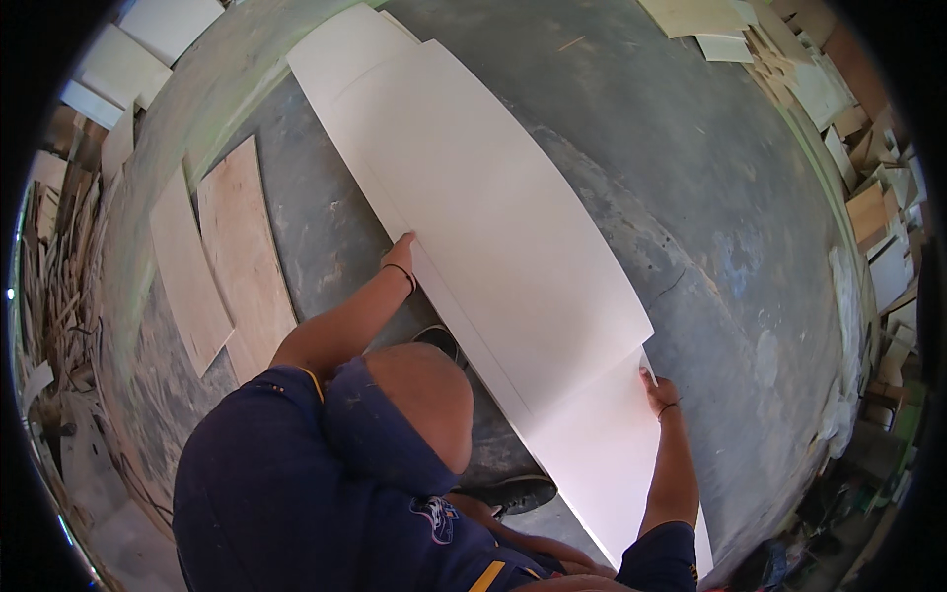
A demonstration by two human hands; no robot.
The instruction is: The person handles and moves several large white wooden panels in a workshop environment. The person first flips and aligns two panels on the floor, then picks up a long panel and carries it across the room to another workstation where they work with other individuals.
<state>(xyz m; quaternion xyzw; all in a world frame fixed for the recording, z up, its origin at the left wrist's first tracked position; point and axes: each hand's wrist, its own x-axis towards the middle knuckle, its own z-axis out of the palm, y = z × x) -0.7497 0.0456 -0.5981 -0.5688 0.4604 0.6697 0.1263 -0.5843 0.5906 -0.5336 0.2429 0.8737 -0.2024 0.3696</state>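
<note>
A large white panel (493,197) lies on top of a longer white panel (602,464), which sticks out past it at the far left end and the near right end. My left hand (400,255) is closed on the left long edge of the panels, its fingers partly hidden at the edge. With its thumb up on the surface, my right hand (659,391) grips the right edge just below the top panel's near corner. Whether each hand holds one panel or both is hard to see. A dark band circles each wrist.
Two thin wooden boards (247,237) lie on the grey concrete floor (730,197) to the left. Stacked offcuts (873,212) line the right side, and a heap of wood strips (74,266) lies far left. My dark shoes (508,493) stand beside the panels.
</note>
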